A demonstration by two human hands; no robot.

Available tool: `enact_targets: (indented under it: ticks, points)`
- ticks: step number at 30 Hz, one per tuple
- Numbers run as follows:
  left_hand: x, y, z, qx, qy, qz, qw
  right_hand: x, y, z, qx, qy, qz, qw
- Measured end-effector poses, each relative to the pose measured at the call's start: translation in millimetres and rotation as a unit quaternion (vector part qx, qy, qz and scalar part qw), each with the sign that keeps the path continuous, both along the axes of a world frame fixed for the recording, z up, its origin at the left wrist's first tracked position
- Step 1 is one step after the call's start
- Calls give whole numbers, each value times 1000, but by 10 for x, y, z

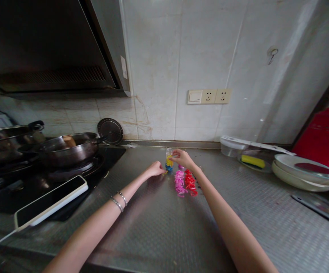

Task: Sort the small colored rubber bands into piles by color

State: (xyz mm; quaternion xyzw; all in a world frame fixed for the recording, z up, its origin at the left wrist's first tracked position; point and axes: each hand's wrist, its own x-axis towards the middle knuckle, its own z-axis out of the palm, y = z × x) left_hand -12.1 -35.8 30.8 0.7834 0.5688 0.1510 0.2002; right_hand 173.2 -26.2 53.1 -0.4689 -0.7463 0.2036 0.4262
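A small clear jar (169, 162) stands upright on the steel counter, with blue bands at its bottom and yellow ones above. My right hand (182, 157) is closed at the jar's upper right side, thumb and finger against it near the rim. Left of the jar's base, my left hand (155, 169) pinches down at the counter, touching a small yellow rubber band (165, 173). Pink rubber bands (179, 183) lie in a row in front of the jar. Beside them is a row of red rubber bands (191, 182). A purple item (181, 167) shows partly beneath my right hand.
A phone on a white power bank (53, 199) lies at the cooktop's edge, with a cable. Pans (70, 149) stand on the cooktop (111, 155) at left. On the right are a plastic tub (230, 147), a yellow sponge (253, 161), stacked bowls (300, 178) and a knife (320, 206).
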Motion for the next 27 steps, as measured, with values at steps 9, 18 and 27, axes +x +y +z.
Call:
enact_targets:
  ticks: [9,18,27]
  points:
    - [32,57,18,-15,-14,-17,1000,-20,-8,13,8,-4,-2,1000]
    - [43,38,87,-28,0,-24,999,-10,-40,34,8,-2,-4,1000]
    - [19,5,95,-9,5,-32,999,-5,-23,22,6,-7,-1,1000]
